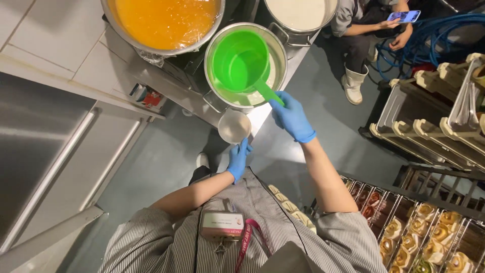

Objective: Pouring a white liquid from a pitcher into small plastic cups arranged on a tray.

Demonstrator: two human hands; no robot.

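Your right hand (292,117) is gripping the stiff handle of the light green plastic scoop (240,61) inside the steel pot (279,50) on the far counter (93,60); your left hand (237,159) is pinching the small, likely slippery steel cup (234,126) beneath.

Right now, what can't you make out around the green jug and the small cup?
Head view only:
- Pot contents: hidden under the green jug.
- Small cup inside: glare, unreadable.
- Left hand grip on cup: fingertips hidden beneath it.
- Orange bowl: cropped by top edge.
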